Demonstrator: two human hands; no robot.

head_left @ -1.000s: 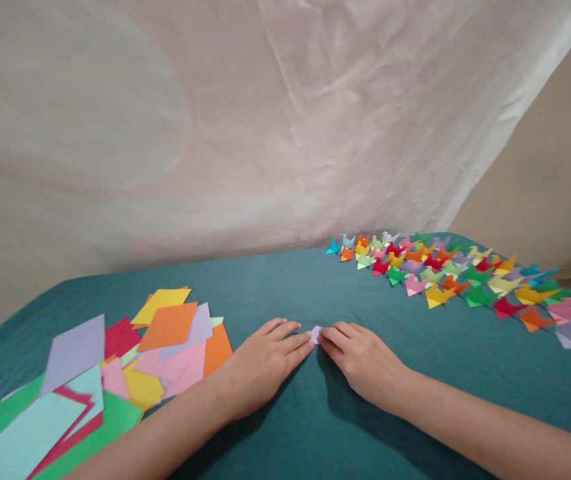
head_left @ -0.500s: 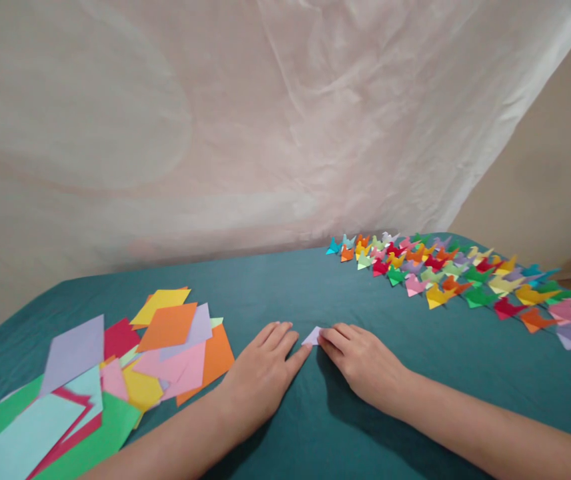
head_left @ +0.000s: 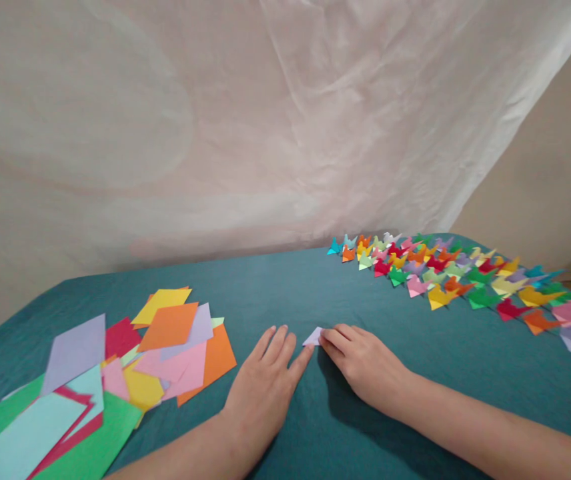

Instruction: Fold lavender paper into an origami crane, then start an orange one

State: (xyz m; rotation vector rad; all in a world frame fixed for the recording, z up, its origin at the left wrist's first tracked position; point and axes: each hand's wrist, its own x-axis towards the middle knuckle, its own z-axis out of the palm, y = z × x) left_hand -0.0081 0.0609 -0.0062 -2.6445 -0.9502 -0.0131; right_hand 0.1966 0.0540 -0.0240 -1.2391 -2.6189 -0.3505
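A small folded piece of lilac paper (head_left: 312, 337) lies on the table between my hands. My right hand (head_left: 358, 357) pinches its right end between thumb and fingers, which hide that end. With the fingers stretched out and apart, my left hand (head_left: 268, 383) rests flat on the cloth. Its thumb tip touches the lower edge of the lilac paper. Part of the fold is covered by the fingertips.
A loose pile of coloured paper sheets (head_left: 168, 327) spreads over the left side of the green-blue tablecloth (head_left: 275, 287). Rows of folded paper birds (head_left: 435, 275) stand at the right. Behind the table hangs a pale, wrinkled sheet (head_left: 245, 133).
My left hand's fingers have lifted and straightened slightly, and its wrist has shifted right. The right hand still pinches the lilac paper in nearly the same spot.
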